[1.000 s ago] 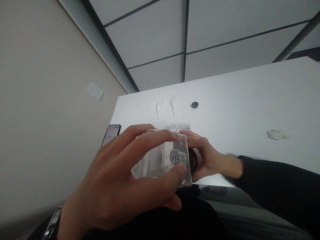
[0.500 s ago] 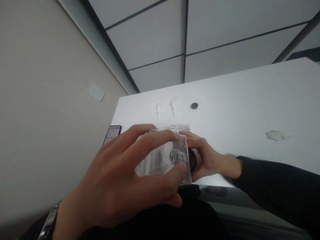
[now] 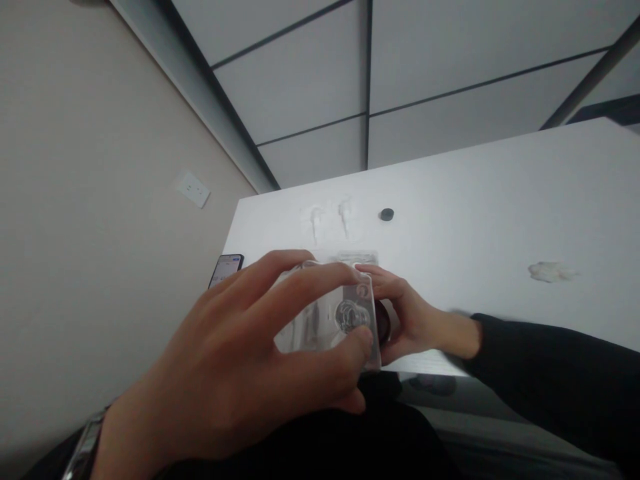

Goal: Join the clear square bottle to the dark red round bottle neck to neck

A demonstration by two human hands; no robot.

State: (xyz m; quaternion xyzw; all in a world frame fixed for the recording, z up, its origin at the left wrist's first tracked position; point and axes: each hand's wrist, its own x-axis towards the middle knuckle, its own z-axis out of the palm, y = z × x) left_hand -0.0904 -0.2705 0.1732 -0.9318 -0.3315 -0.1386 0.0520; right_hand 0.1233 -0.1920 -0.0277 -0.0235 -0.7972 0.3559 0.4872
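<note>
A clear plastic case (image 3: 327,320) with round moulded shapes and a grey strip lies in front of me near the table's front edge. My left hand (image 3: 260,340) grips it from the left, index finger on its top edge and thumb on its near right corner. At the case's right side my right hand (image 3: 407,313) is curled around a dark brown round object (image 3: 383,323), partly hidden by the case. Its fingertips reach behind the case's upper right corner. What the round object is, I cannot tell.
On the white table (image 3: 475,213) lie two small white pieces in clear plastic (image 3: 344,217), a dark round cap (image 3: 387,215) and a crumpled whitish piece (image 3: 551,271). A phone (image 3: 227,268) rests at the left edge, beside the wall with a socket (image 3: 194,189). Cabinet panels stand behind.
The view has shifted very slightly. Both hands keep their hold, with the case and the round object nearly where they were.
</note>
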